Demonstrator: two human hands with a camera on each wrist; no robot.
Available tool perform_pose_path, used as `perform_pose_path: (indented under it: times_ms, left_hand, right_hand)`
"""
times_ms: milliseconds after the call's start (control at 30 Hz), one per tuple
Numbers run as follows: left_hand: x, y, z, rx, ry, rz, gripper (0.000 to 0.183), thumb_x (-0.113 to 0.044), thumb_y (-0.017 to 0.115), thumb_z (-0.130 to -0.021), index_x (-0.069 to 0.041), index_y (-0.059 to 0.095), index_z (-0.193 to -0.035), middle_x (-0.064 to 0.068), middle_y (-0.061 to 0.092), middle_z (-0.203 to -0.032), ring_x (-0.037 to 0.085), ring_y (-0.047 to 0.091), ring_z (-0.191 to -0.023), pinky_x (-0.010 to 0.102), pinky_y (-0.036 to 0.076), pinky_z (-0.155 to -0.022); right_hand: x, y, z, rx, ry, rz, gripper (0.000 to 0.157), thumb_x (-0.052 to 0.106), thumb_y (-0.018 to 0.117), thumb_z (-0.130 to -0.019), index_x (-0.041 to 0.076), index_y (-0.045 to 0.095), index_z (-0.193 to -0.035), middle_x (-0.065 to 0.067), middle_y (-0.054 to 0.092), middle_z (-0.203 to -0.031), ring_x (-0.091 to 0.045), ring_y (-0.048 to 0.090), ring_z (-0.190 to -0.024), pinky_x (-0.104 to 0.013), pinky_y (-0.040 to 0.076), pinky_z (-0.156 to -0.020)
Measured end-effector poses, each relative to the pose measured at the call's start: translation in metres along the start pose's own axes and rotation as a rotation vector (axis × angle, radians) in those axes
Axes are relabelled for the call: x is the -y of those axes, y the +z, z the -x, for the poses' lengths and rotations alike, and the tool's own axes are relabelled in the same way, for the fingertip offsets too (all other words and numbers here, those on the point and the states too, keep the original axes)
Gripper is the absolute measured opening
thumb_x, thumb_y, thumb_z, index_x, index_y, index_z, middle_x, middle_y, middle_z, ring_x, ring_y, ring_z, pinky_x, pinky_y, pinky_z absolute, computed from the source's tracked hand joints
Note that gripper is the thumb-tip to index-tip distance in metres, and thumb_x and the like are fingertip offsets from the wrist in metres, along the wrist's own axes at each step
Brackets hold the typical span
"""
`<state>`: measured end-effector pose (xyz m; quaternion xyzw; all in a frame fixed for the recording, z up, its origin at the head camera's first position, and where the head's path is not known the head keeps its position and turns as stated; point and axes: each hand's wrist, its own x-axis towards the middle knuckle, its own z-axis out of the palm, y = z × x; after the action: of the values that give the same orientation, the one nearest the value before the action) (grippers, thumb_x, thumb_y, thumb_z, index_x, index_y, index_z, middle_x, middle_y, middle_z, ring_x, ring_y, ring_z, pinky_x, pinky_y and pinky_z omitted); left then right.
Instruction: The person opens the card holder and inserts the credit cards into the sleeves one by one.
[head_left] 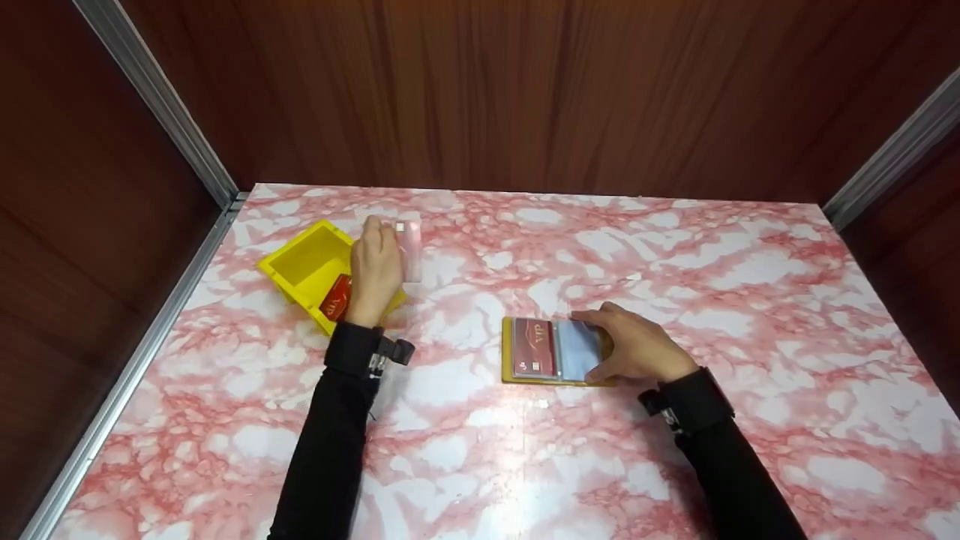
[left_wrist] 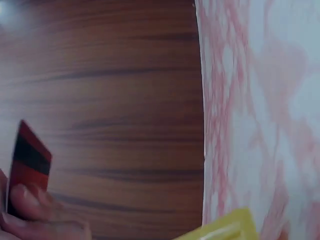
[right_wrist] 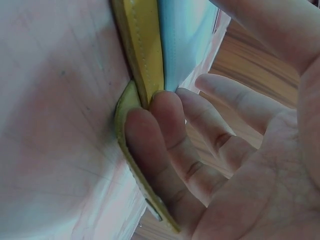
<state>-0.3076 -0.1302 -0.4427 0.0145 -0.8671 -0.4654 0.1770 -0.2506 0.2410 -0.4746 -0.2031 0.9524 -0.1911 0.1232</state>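
My left hand (head_left: 376,262) pinches a red card (left_wrist: 30,162) with a black stripe over the right side of a yellow box (head_left: 300,247). In the head view this card (head_left: 410,251) looks pale with glare and shows its chip. Another red VIP card (head_left: 337,298) lies inside the box. To the right, an open yellow card holder (head_left: 508,352) lies on the table, a red VIP card (head_left: 534,349) in its left clear sleeve. My right hand (head_left: 637,345) grips the holder's right side around an empty-looking clear sleeve (head_left: 579,351). Its fingertips press the cover beside the strap flap (right_wrist: 131,102).
The table (head_left: 465,465) has a red-and-white marbled top. A dark wood panel (head_left: 525,97) stands along its back edge, with metal-edged side panels at left and right. Each wrist carries a black strap with a small camera.
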Motion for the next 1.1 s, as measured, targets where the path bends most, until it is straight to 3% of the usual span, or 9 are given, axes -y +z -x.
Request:
perform_pose_path:
  times_ms: [133,200,267,333,400,500,567,733,1100]
  left_hand:
    - [-0.005,0.014,0.006,0.128,-0.076,0.072,0.049,-0.020,0.032,-0.111,0.011,0.042,-0.148,0.032,0.049,-0.149,0.042,0.050,-0.138,0.047,0.038,-0.119]
    - [-0.008,0.023,0.009,0.167,-0.129,0.117,0.055,-0.023,0.031,-0.112,0.008,0.031,-0.157,0.026,0.036,-0.163,0.036,0.036,-0.152,0.044,0.026,-0.127]
    - [-0.011,0.034,0.013,0.204,-0.125,0.136,0.053,-0.023,0.031,-0.112,0.006,0.034,-0.156,0.027,0.040,-0.160,0.036,0.039,-0.150,0.044,0.028,-0.126]
    - [-0.015,0.045,0.020,0.252,-0.126,0.155,0.055,-0.023,0.030,-0.112,0.005,0.029,-0.159,0.027,0.042,-0.158,0.035,0.048,-0.143,0.043,0.029,-0.126]
    - [-0.020,0.056,0.027,0.319,-0.115,0.187,0.049,-0.023,0.031,-0.113,0.004,0.036,-0.154,0.027,0.058,-0.135,0.032,0.063,-0.116,0.044,0.044,-0.114]
    - [-0.028,0.071,0.039,0.443,-0.117,0.258,0.038,-0.022,0.034,-0.112,-0.001,0.042,-0.143,0.018,0.063,-0.105,0.023,0.062,-0.078,0.049,0.057,-0.088]
    - [-0.033,0.081,0.048,0.519,-0.111,0.315,0.023,-0.019,0.038,-0.112,-0.003,0.046,-0.126,0.011,0.060,-0.091,0.019,0.058,-0.065,0.051,0.059,-0.069]
    - [-0.037,0.105,0.070,0.656,-0.086,0.325,0.013,-0.013,0.054,-0.107,-0.002,0.057,-0.113,0.005,0.061,-0.085,0.013,0.062,-0.052,0.040,0.061,-0.057]
    - [-0.031,0.127,0.086,0.644,-0.094,0.205,0.023,-0.012,0.073,-0.097,-0.009,0.052,-0.087,-0.004,0.060,-0.067,0.006,0.059,-0.043,0.022,0.051,-0.043]
  right_hand:
    - [0.000,0.000,0.000,-0.001,-0.002,-0.006,0.090,0.025,0.096,-0.072,0.015,0.054,-0.151,-0.013,0.059,-0.127,-0.027,0.057,-0.102,-0.050,0.049,-0.090]
    - [0.000,0.000,0.001,0.001,-0.003,-0.008,0.090,0.025,0.096,-0.072,0.014,0.054,-0.151,-0.013,0.059,-0.127,-0.027,0.057,-0.101,-0.049,0.048,-0.089]
    - [0.000,-0.001,0.001,0.004,-0.003,-0.012,0.090,0.025,0.095,-0.072,0.014,0.054,-0.151,-0.013,0.059,-0.126,-0.026,0.056,-0.100,-0.048,0.048,-0.089]
    - [0.000,-0.001,0.001,0.007,-0.003,-0.016,0.090,0.025,0.095,-0.073,0.014,0.053,-0.151,-0.013,0.059,-0.126,-0.027,0.056,-0.099,-0.048,0.048,-0.089]
    - [-0.001,-0.001,0.001,0.010,-0.003,-0.025,0.089,0.024,0.095,-0.073,0.014,0.053,-0.151,-0.013,0.059,-0.127,-0.027,0.056,-0.100,-0.048,0.047,-0.090]
    - [-0.001,-0.002,0.001,0.008,-0.012,-0.043,0.090,0.023,0.095,-0.072,0.012,0.054,-0.151,-0.015,0.059,-0.127,-0.029,0.057,-0.103,-0.050,0.048,-0.094]
    - [-0.002,-0.002,0.001,0.006,-0.021,-0.055,0.089,0.021,0.095,-0.072,0.010,0.054,-0.151,-0.016,0.059,-0.128,-0.030,0.057,-0.105,-0.051,0.047,-0.096]
    - [-0.007,-0.003,0.000,0.020,-0.051,-0.079,0.089,0.017,0.095,-0.072,0.006,0.053,-0.150,-0.019,0.061,-0.129,-0.034,0.058,-0.110,-0.052,0.047,-0.099]
    - [-0.017,-0.006,-0.005,0.030,-0.074,-0.168,0.088,0.011,0.098,-0.066,0.000,0.058,-0.144,-0.016,0.067,-0.118,-0.024,0.059,-0.091,-0.035,0.050,-0.078]
